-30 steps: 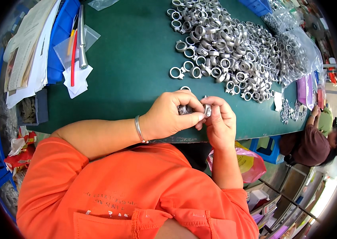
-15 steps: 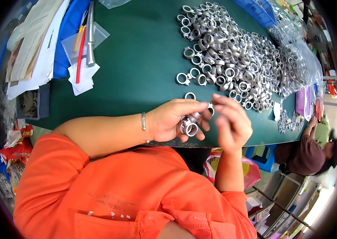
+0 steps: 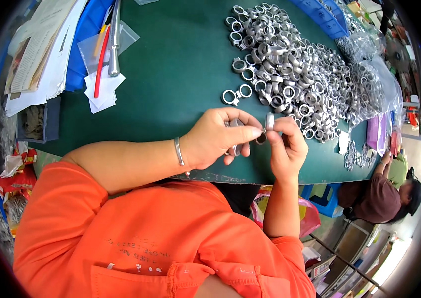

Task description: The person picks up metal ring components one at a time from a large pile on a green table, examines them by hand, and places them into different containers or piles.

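My left hand (image 3: pixel 219 138) is closed around several small grey metal rings (image 3: pixel 236 123), partly hidden by its fingers. Its thumb reaches toward my right hand (image 3: pixel 289 146). Between the right thumb and fingers a metal ring (image 3: pixel 269 121) is pinched, standing edge-on above the fingertips. Another ring (image 3: pixel 260 138) shows in the gap between the two hands; which hand carries it is hard to tell. Beyond the hands, a large heap of similar rings (image 3: pixel 290 74) with small lugs covers the right part of the green table (image 3: pixel 170 64). A pair of rings (image 3: pixel 230 97) lies at the heap's near left edge.
At the left are a metal rod (image 3: pixel 114 49), a red stick (image 3: pixel 101 64), white paper slips and a blue tray (image 3: pixel 77 64) under papers. Clear bags of rings (image 3: pixel 369 87) and a blue bin (image 3: pixel 327 17) stand at the right. Another person (image 3: pixel 377 196) sits at the far right.
My right hand has come in beside the left and now pinches a ring upright. The left hand has turned, its rings now mostly covered. Loose rings just beyond the hands are no longer seen there.
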The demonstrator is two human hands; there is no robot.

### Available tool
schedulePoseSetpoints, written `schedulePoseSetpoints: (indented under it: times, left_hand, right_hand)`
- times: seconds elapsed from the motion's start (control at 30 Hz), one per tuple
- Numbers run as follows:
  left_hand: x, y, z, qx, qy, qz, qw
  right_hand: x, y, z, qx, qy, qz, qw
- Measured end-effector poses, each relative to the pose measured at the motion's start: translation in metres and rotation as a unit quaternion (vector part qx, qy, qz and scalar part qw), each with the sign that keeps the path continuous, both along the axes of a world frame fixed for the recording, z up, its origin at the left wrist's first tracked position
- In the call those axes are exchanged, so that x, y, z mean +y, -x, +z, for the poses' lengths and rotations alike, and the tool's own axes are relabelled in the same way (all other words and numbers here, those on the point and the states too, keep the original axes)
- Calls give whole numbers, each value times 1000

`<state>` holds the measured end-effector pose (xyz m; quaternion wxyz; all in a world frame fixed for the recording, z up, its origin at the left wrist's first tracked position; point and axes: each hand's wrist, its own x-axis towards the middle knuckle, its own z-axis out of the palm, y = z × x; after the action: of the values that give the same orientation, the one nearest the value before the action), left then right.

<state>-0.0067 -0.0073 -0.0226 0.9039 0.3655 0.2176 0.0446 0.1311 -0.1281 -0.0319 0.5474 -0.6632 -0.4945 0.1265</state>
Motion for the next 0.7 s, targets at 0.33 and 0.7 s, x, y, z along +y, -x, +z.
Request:
schedulePoseSetpoints:
  times: [0.33, 0.7]
  left_hand:
    - [-1, 2, -5, -45, -154, -28, 987]
    - [-2, 3, 1, -33, -182, -13, 983]
  right_hand:
    - [-13, 19, 6, 46, -15, 15, 999]
    - [-10, 27, -1, 141, -128, 15, 981]
